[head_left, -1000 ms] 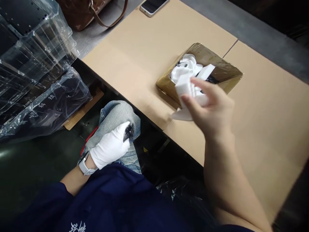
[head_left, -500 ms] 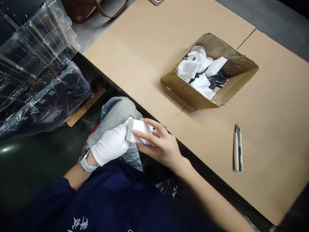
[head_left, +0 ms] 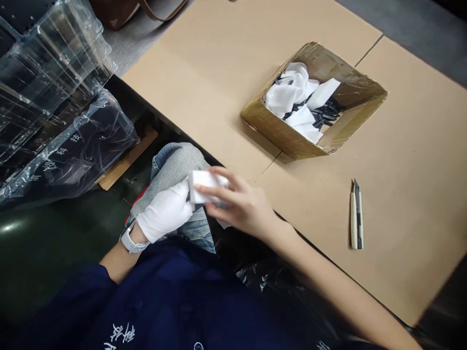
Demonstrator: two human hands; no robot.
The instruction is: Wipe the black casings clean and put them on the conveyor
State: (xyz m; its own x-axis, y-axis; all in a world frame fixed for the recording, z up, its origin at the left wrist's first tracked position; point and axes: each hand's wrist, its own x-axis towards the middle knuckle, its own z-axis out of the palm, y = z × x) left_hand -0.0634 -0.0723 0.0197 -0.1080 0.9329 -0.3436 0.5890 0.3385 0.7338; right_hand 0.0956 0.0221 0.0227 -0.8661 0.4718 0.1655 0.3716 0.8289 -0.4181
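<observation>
My left hand [head_left: 166,211], in a white glove, is closed in front of my knee. The small black part seen in it earlier is hidden now behind a white sponge-like block [head_left: 206,184]. My bare right hand [head_left: 242,201] grips this block between thumb and fingers and presses it against the left hand's fingertips. A bit of white cloth-like material [head_left: 223,223] hangs below my right hand.
On the brown tabletop [head_left: 204,78] stands an open cardboard box [head_left: 288,138] with white cloths and black parts inside. A utility knife [head_left: 356,216] lies to the right, blade out. Plastic-wrapped dark goods [head_left: 69,150] stand at the left; a brown bag [head_left: 116,12] is behind.
My right hand has come from over the box down to my left hand, bringing the white block onto the black part. Since half a second ago, the block has shifted slightly up and left.
</observation>
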